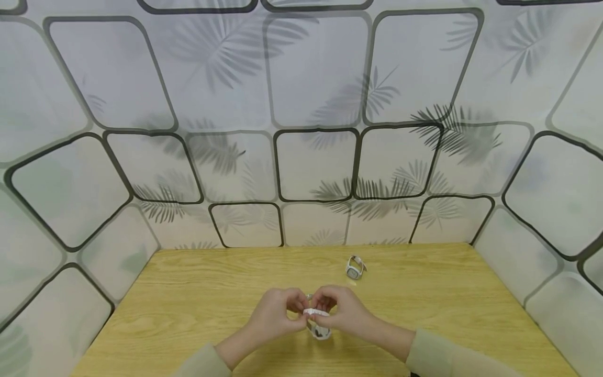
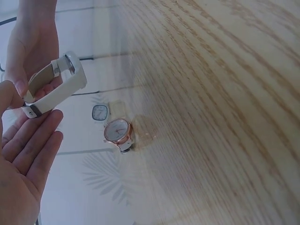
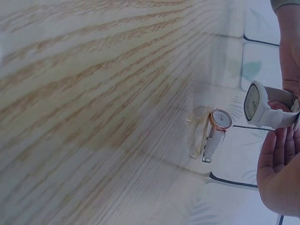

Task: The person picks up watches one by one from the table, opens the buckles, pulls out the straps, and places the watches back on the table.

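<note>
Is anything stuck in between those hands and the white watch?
No, nothing visible is in the way: the left hand and right hand both pinch the white watch directly. The rose-gold watch stands apart, not between them.

In the head view, fingers of the left hand and right hand hide the strap ends of the white watch and nearly all of the rose-gold watch beyond them at twelve o'clock, while the farther watch, between one and two o'clock, is too small to read. The left wrist view crops the left hand at eight o'clock; the right wrist view crops the right hand at four and blurs the white watch's dial markings.
</note>
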